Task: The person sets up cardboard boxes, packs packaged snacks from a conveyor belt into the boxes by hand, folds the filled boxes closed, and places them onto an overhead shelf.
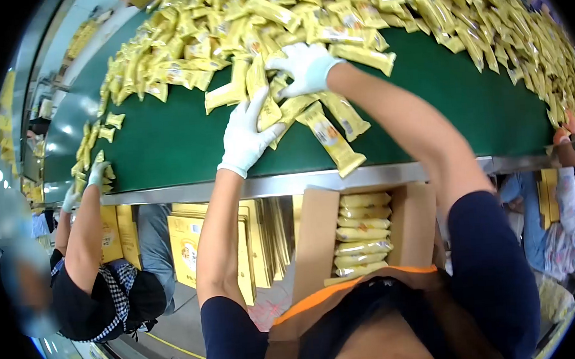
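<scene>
My left hand (245,136), in a white glove, has its thumb and fingers around the near end of a yellow snack packet (269,113). From the far side my right hand (304,70), also gloved in white, curls its fingers over packets in the same small bunch, partly hiding them. Two more packets, one a yellow packet (330,141) with a printed picture, lie slantwise just right of the bunch. Below the belt edge, an open cardboard box (317,240) holds a stacked row of yellow packets (363,234).
A large heap of yellow packets (317,13) covers the far side of the green belt (173,137). Along its near side runs a metal edge (268,186). Folded yellow cartons (189,241) stand below. Co-workers' gloved hands (97,170) handle packets at left; another person's sleeve (573,221) shows right.
</scene>
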The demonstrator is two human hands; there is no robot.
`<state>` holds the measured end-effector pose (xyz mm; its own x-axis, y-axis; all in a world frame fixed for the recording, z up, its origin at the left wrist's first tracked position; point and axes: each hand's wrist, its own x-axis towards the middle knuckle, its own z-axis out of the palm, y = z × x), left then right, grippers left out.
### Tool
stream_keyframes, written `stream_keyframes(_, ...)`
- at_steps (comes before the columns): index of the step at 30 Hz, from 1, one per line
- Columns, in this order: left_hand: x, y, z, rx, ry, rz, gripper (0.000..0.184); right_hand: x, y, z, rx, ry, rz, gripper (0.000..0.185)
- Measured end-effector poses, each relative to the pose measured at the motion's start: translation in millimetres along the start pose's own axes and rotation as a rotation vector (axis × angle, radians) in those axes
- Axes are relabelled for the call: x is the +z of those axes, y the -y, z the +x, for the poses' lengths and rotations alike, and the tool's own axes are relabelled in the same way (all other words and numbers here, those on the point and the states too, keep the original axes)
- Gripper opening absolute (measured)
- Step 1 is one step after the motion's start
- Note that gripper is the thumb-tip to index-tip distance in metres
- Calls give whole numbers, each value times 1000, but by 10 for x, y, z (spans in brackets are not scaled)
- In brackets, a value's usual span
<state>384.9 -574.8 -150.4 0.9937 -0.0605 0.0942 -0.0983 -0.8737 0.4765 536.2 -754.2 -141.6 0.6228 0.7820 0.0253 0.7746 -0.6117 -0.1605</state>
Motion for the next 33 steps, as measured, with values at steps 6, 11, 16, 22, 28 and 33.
stream_keyframes(6, 354, -505, -292, 232, -147, 289, 80, -88, -721, -1183, -29, 66, -141, 44)
stream_keyframes(11, 341, -518, -478, 203, -189, 184, 68, -434, -801, -2064, 25, -256, -256, 37)
stream_keyframes(16, 162, -782, -423, 124, -389, -84, 58, -124, -473, -2711, -35, -13, -60, 55)
stream_keyframes(22, 497, -1045, 192, 0, 95, 253, 67, -194, -467, -2712, 98, -90, 266, 38)
stream_keyframes(28, 268, -825, 131, 105, 130, 334, 74, -516, -896, -2270, 454, -253, 146, 45)
stream_keyframes(33, 133, -457, -179, 141, 75, 379, 65, 62, -1116, -2071, 239, -416, -220, 49)
